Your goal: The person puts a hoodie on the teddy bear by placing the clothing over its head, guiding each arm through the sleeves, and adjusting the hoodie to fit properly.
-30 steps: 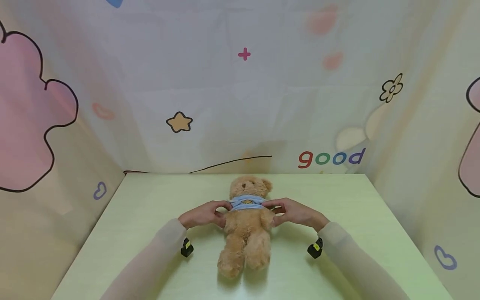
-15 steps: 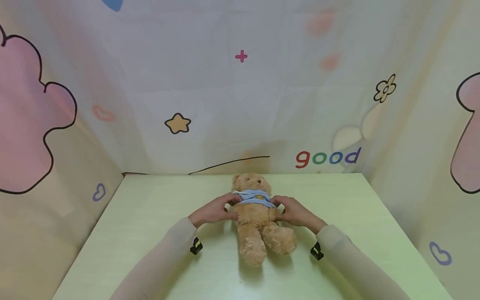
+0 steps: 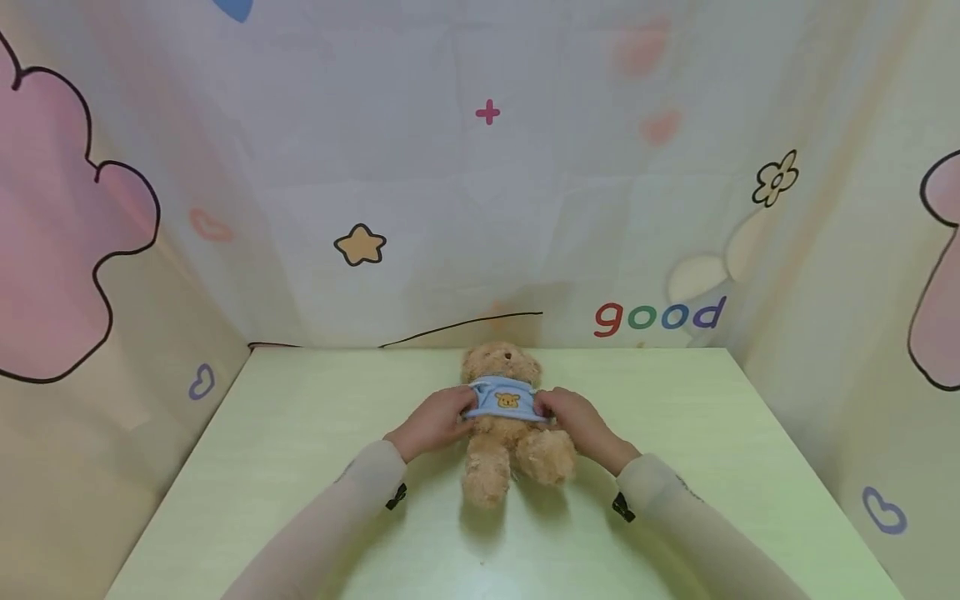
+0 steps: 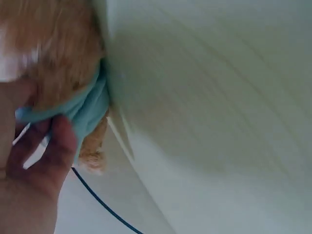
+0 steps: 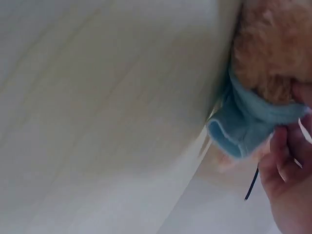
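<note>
A light-brown teddy bear (image 3: 487, 479) lies on its back near the far edge of the table, head away from me and legs toward me. It wears a small blue shirt (image 3: 491, 406) with a yellow animal face on the front. My left hand (image 3: 433, 422) pinches the shirt's hem at the bear's left-of-picture side. On the opposite side, my right hand (image 3: 587, 427) pinches the same hem. In the right wrist view, an empty-looking sleeve (image 5: 229, 134) of the shirt hangs beside the fingers. The bear's arms are mostly hidden in the head view.
The pale green-yellow table (image 3: 315, 392) extends on both sides of the bear and in front of it. A printed fabric backdrop (image 3: 420, 167) rises right behind the far edge and along both sides. Small black wrist devices (image 3: 397, 497) hang under the sleeves.
The shirt, bunched at the chest before, now spreads lower and its printed face shows fully. Both hands have shifted with it. The bear has turned and slid slightly toward the far edge.
</note>
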Available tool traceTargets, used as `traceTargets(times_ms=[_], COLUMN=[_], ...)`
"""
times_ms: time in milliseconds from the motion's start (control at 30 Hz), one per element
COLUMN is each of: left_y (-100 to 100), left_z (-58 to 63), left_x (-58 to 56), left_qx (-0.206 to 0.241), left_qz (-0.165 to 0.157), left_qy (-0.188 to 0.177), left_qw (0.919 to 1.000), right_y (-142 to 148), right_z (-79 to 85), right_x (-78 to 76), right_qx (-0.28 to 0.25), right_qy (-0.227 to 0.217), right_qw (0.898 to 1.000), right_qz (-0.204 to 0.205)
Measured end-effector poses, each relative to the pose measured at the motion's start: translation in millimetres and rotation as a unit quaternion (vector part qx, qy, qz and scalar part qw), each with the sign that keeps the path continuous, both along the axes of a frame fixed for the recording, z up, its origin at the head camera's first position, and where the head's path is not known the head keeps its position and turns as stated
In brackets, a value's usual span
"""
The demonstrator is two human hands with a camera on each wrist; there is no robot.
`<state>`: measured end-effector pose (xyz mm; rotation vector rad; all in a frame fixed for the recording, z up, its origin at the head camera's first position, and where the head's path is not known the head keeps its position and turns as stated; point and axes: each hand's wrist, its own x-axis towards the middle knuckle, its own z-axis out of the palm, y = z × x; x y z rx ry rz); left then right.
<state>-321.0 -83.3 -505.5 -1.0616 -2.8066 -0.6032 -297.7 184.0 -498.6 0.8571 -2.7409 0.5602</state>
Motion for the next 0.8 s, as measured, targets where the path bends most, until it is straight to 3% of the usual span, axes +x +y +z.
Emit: traceTargets(times_ms=[100, 200, 267, 367, 467, 533, 633, 800], left_y=[2.2, 3.0, 2.6, 0.4, -2.1, -2.1, 1.3, 9.6], left_z=[-2.1, -4.0, -2.7, 0.8, 6.9, 11.5, 16.7, 17.1], left_x=[-0.3, -0.6, 0.2, 1.3, 3.8, 6.5, 10.6, 11.6], left_qx=[-0.053, -0.076, -0.067, -0.043, -0.032, -0.036, -0.05, -0.102], left_qz=[0.028, 0.05, 0.057, 0.058, 0.062, 0.068, 0.068, 0.07], left_qy=[0.081, 0.122, 0.11, 0.048, -0.023, -0.049, -0.039, 0.057], left_qw=[0.9949, 0.9883, 0.99, 0.9962, 0.9973, 0.9958, 0.9957, 0.9907], right_y=[-10.6, -20.5, -23.1, -16.7, -8.8, -7.7, -12.5, -21.5], right_z=[-2.4, -1.0, 2.6, 9.8, 15.5, 15.1, 13.2, 6.5], right_x=[2.9, 5.7, 6.6, 7.2, 5.7, 3.3, 2.1, 1.8], right_qx=[0.029, 0.039, 0.042, 0.034, 0.023, 0.025, 0.04, 0.042], right_qy=[0.084, 0.132, 0.127, 0.064, -0.005, -0.015, 0.003, 0.051], right_qw=[0.996, 0.99, 0.99, 0.997, 0.999, 0.999, 0.999, 0.998], right_qz=[-0.018, -0.038, -0.041, -0.005, 0.028, 0.03, 0.007, -0.015])
